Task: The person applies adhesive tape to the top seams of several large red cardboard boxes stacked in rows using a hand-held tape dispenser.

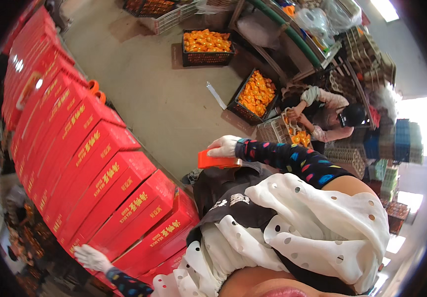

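Note:
My left hand [91, 258], in a white glove, rests flat with fingers apart on the near end of a long row of red cardboard boxes [124, 219]. The boxes are packed side by side and bear gold writing. My right hand [224, 147], also gloved, is closed around an orange hand-held tape dispenser [217, 159]. It is held in front of my dark apron [232, 185], to the right of the row and apart from the boxes.
Black plastic crates [208, 58] filled with orange-wrapped pieces stand on the concrete floor [154, 89]. At right, a co-worker [328, 111] bends over a basket [297, 135]. Egg trays [366, 55] are stacked behind. Two orange rings [96, 92] sit at the row's far edge.

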Tool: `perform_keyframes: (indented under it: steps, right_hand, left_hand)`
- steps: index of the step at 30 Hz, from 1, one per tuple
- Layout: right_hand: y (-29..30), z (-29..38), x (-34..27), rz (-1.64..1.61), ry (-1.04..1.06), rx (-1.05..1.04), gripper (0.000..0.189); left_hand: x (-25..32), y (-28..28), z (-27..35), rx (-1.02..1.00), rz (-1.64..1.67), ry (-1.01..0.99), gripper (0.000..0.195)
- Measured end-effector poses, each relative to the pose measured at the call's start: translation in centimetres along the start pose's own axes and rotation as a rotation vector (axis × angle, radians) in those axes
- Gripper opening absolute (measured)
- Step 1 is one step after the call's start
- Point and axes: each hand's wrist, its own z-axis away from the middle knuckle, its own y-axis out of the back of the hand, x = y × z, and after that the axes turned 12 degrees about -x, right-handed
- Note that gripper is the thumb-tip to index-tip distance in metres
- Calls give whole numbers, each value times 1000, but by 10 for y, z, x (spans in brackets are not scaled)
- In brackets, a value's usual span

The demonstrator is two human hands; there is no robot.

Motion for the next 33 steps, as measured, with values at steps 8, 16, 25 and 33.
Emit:
perform_keyframes:
  steps: [8,16,25,33]
  right_hand:
    - [26,73,67,-281,64,-9,60]
    - [41,145,176,-476,219,222,66]
    - [29,158,267,-739,236,441,65]
    - [33,176,281,-852,266,428,67]
  left_hand:
    - [233,167,172,122,172,-621,66]
    - [346,243,272,205,-144,-686,55]
    - [347,238,278,265,-217,-809,30]
    - [348,235,274,222,-206,-783,22]
